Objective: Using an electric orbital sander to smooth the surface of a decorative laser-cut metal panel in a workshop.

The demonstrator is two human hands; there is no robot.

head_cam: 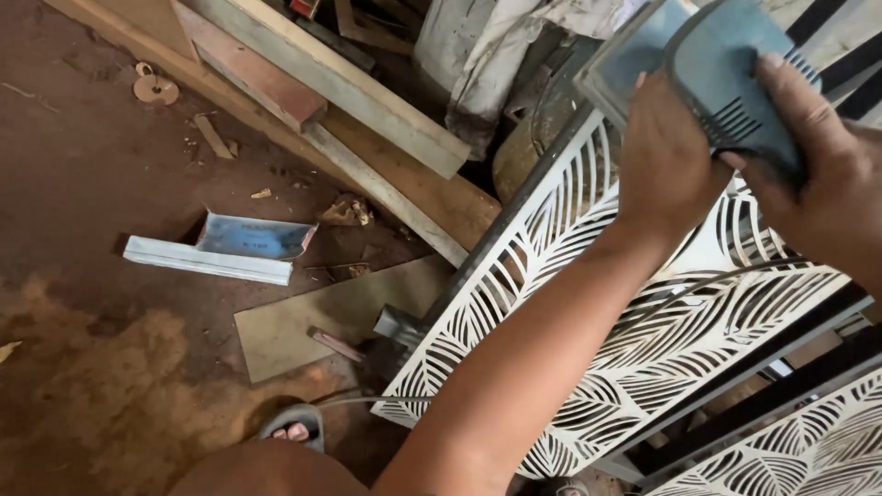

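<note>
Blue-grey power sander (726, 73) up at top right, tilted, flat pad end toward the upper left, above the white cut-out panel (643, 340) with the leaf pattern. Both hands on it: left hand (666, 156) wrapped over the near side of the body, fingers curled tight and out of sight behind the casing; right hand (822, 174) clamped over the vented top from the right, thumb lying along the housing. Neither grip open at all, full two-handed hold, probably to steady the tool. Whether the pad touches the panel: cannot tell, the hands block it. Panel propped at a slant in a dark frame, second matching panel (799, 441) lower right. Grey cord (367, 400) trailing across the dirt floor (92, 184). Planks (349, 92) stacked behind, folded sandpaper sheet (243, 239) and flat board offcut (312, 321) lying on the floor. Sandalled foot (294, 430) at the bottom edge.
</note>
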